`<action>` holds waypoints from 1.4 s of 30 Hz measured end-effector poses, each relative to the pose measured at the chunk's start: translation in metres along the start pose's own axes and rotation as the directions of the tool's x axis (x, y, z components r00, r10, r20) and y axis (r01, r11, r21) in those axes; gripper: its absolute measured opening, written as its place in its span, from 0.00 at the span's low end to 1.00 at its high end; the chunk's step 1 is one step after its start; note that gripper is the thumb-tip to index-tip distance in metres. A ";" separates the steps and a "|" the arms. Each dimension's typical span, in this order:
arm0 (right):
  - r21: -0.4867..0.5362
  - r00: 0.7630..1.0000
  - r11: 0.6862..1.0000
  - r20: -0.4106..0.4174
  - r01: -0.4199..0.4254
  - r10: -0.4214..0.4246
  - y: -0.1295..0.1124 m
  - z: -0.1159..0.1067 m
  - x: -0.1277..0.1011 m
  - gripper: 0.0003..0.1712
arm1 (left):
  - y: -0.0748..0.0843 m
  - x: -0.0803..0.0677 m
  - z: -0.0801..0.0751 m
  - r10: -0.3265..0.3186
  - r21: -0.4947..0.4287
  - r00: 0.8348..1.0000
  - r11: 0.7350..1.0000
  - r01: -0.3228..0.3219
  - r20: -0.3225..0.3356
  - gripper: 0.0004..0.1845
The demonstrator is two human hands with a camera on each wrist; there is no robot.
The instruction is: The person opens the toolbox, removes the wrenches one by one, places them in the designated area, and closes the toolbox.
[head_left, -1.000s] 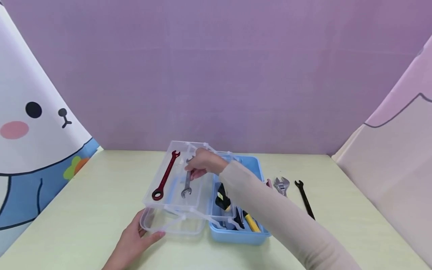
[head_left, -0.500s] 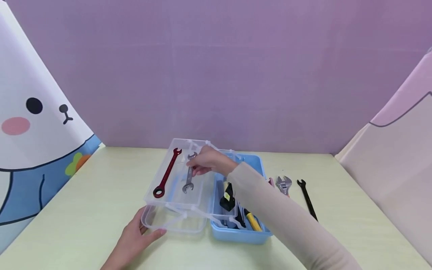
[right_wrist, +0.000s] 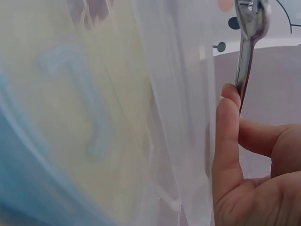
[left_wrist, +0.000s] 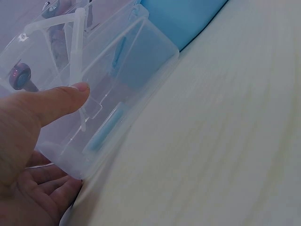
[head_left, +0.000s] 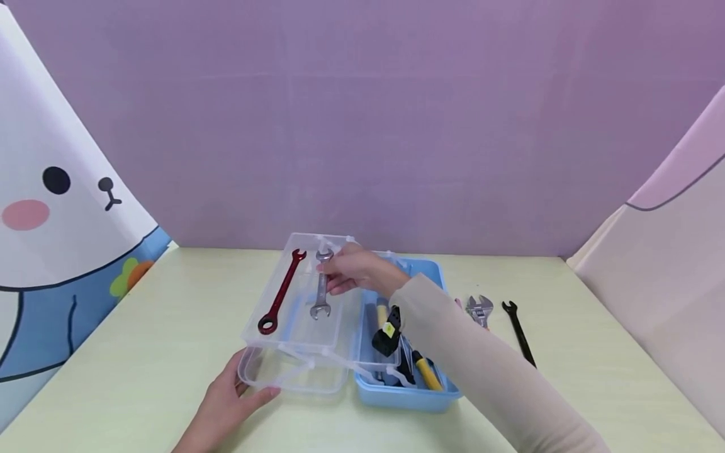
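While the left hand (head_left: pixel 222 399) grips the clear lid (head_left: pixel 325 381) between thumb and curled fingers, the right hand (head_left: pixel 362 270) pinches the silver double open-end wrench (head_left: pixel 321 292) over the clear tray (head_left: pixel 300 327), best kept level and parallel to the red combination wrench (head_left: pixel 282 292).

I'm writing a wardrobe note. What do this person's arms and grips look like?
On the right, a long, plain cream sleeve, lightly creased, stops short of the hand. The right grip and left grip are bare hands, with no gloves or rings visible. No sleeve shows on the left.
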State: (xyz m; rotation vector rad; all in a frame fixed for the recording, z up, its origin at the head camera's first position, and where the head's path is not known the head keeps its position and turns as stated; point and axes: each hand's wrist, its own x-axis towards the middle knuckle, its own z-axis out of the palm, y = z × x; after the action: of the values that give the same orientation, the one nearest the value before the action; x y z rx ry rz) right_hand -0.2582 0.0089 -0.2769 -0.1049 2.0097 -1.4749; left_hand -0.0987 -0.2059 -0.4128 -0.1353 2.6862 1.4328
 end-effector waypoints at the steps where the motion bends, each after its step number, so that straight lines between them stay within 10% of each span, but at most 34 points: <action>1: 0.002 1.000 1.000 0.001 -0.003 0.003 0.000 0.000 -0.001 0.16 | 0.000 0.000 0.000 0.002 -0.003 1.000 1.000 -0.002 0.000 0.49; 42: -0.056 0.996 0.996 -0.058 0.068 -0.072 0.006 -0.036 -0.025 0.10 | 0.001 0.004 0.001 -0.007 -0.012 1.000 1.000 0.007 -0.004 0.48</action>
State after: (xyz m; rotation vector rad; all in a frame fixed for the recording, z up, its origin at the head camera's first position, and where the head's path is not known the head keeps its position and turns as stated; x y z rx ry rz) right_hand -0.2551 0.0513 -0.2653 -0.1574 2.1140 -1.4831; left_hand -0.1029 -0.2050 -0.4133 -0.1485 2.6779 1.4482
